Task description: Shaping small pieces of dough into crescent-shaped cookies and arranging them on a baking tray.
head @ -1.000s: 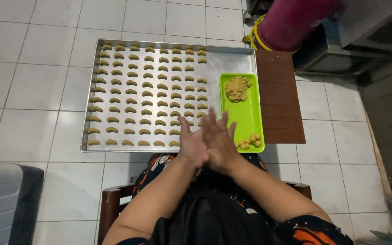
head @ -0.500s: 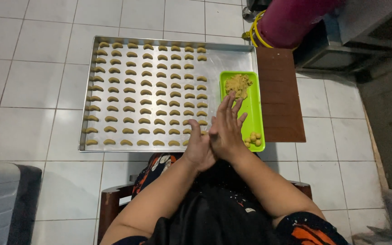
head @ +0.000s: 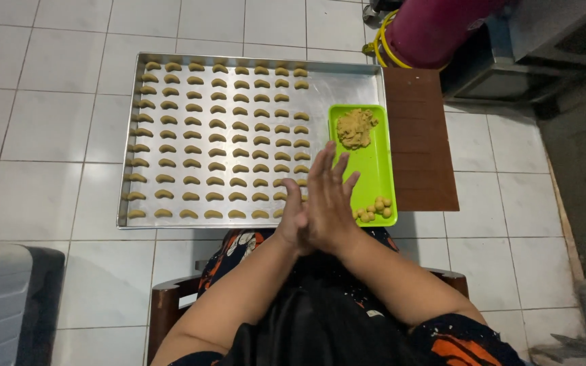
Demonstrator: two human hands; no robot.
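Head view. The right hand (head: 330,196) and the left hand (head: 294,218) are seen pressed palm to palm at the centre of the frame, just above the near edge of the baking tray (head: 347,85). The right-hand fingers (head: 325,166) are extended and slightly spread, pointing toward 12 o'clock. The left hand is largely covered by the right; its fingers cannot be told as open or closed. Whether anything is held between the palms cannot be told.

The baking tray is a rectangular sheet of bare metal laid on the white tiled floor (head: 42,135). Crescent-shaped dough pieces (head: 215,122) are arranged on it in regular rows, from its left edge to roughly two thirds of its width. The strip at 3 o'clock on the tray is occupied by a bright green rectangular tray (head: 374,163), set lengthwise.

On the green tray, a lump of raw dough (head: 355,127) is located at the 12 o'clock end. A cluster of small dough balls (head: 374,209) is located at the 6 o'clock end, just beside the right hand at its 3 o'clock.

A dark brown rectangular board (head: 420,142) lies flat against the baking tray at 3 o'clock. A magenta cylinder (head: 435,27) with a yellow hose (head: 382,41) is positioned at 1 o'clock.

No labels or signs are legible in this view.
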